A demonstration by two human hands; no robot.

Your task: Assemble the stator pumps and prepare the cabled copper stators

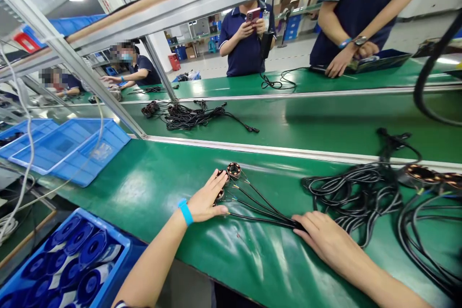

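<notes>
Where the green desk (260, 269) runs to its near edge, I have open room; coiled black cables (346, 180) crowd my right. My right hand (321, 231) clamps its fingers on a cable bundle (287, 221); my left hand (205, 200) lies flat, thumb apart, partly over copper-wound stators (234, 171), whose thin leads (236, 186) a hard tug could strain.

Copper-wound rings (234, 176) lie close together, black cables (263, 219) converging rightward
</notes>
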